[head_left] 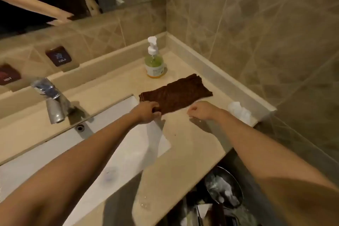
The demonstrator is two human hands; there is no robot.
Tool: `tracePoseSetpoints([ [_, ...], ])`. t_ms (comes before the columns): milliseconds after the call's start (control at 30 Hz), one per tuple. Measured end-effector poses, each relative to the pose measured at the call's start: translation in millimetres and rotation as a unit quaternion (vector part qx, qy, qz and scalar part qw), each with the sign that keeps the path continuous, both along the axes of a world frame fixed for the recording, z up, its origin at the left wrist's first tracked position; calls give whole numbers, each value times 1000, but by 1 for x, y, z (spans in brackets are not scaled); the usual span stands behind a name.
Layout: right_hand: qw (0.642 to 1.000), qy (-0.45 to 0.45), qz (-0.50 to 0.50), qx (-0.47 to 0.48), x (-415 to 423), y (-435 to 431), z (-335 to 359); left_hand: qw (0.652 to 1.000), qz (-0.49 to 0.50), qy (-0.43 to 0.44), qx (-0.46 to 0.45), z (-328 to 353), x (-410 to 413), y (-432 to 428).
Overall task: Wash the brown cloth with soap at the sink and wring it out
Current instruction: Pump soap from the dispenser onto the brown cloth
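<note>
A folded brown cloth (177, 94) lies flat on the beige counter (192, 139), just right of the white sink (126, 152). My left hand (146, 112) grips the cloth's near left corner at the sink's edge. Just off the cloth's near right edge, my right hand (201, 110) hovers with loosely curled fingers and holds nothing. A pump bottle of green soap (154, 60) stands behind the cloth near the back wall. The chrome tap (52, 100) sits at the sink's far left.
A white crumpled object (239, 111) lies at the counter's right end by the tiled wall. Below the counter's front edge stands a bin (223, 189) with rubbish. HOT (8, 74) and COLD (58, 56) labels are on the back wall. A mirror hangs above.
</note>
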State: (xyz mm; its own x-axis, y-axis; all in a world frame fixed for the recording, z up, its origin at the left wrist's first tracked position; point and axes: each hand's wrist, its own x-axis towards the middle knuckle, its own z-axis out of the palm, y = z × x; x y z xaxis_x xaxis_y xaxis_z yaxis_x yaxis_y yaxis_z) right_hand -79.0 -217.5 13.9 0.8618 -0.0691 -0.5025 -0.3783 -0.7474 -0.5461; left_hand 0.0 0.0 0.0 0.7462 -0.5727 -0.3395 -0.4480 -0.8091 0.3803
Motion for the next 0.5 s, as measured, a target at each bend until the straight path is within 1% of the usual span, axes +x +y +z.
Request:
tracePoseSetpoints([
  [67, 994, -82, -31, -58, 24, 4, -5, 997, 53, -53, 0, -8, 22, 6],
  [100, 990, -103, -25, -97, 37, 6, -9, 995, 70, -65, 0, -15, 32, 7],
  [200, 972, -114, 23, -205, 65, 13, -15, 994, 77, -76, 9, -26, 47, 4],
  [267, 960, -113, 65, -249, 80, 14, -23, 993, 67, -99, 17, -33, 52, -1],
  [333, 953, -107, 101, -264, 93, 14, -32, 990, 63, -126, 18, -41, 53, -7],
  [400, 952, -115, 115, -261, 105, 13, -39, 985, 73, -155, 26, -44, 53, -13],
  [500, 944, -145, 124, -270, 117, 10, -46, 980, 111, -162, 41, -43, 55, -21],
])
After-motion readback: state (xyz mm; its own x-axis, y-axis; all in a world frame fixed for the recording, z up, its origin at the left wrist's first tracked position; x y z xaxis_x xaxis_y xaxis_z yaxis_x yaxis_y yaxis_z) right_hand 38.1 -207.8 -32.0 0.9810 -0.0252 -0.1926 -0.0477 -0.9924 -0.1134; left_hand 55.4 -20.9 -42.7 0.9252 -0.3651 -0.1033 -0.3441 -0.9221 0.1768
